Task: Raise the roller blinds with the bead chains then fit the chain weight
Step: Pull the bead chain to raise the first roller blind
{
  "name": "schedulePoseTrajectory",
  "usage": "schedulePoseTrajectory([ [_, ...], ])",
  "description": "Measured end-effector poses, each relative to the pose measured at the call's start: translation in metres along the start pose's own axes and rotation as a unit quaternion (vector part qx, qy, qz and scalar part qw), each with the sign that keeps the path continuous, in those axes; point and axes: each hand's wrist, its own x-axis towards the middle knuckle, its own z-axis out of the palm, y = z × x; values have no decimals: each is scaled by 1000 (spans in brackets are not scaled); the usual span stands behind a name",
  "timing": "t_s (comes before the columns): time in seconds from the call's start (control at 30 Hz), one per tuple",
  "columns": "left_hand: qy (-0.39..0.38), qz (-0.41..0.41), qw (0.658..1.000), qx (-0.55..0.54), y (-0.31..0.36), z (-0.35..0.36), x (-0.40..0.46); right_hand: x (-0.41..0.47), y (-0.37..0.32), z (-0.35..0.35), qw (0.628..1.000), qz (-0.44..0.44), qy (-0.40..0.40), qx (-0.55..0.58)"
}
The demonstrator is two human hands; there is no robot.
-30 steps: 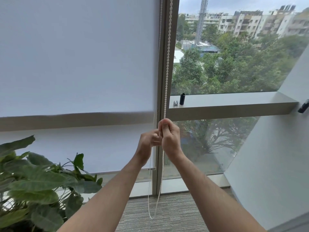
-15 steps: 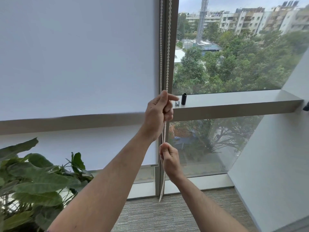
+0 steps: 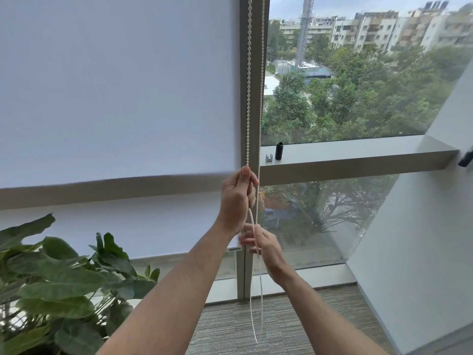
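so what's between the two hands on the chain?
Head view: only a short bare run of chain between left hand and right hand.

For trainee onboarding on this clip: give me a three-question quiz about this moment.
1. True or false: the left hand grips the bead chain.
2. Which hand is lower on the chain? A) left B) right
3. Fill in: the black cylinder stands on the window ____.

Key: 1 true. 2 B, the right hand is lower, its fingers blurred. 3 ledge, beside a small grey piece.
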Motion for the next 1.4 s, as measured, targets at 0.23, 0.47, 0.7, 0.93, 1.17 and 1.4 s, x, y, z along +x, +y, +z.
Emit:
schedulePoseTrajectory([
  [0.23, -15, -3, 1000, -21, -4, 1, -1, 25, -92, -8, 984, -142, 42, 101],
  [0.47, 1, 8, 1000, -4, -2, 6, -7, 25, -199, 10, 955, -252, -56, 143],
  [0.7, 11, 1, 1000, 24, -6, 5, -13, 29, -208, 31, 956, -266, 11, 125],
  [0.93, 24, -62, 993, 93, -39, -9, -41, 25, -149, 28, 964, -247, 58, 76],
  [1.17, -46, -119, 983, 130, -54, -27, -54, 22, -107, 17, 970, -230, 66, 42],
  [1.4, 25, -121, 985, 120, -37, -49, -24, 23, -63, 20, 979, -192, 55, 39],
])
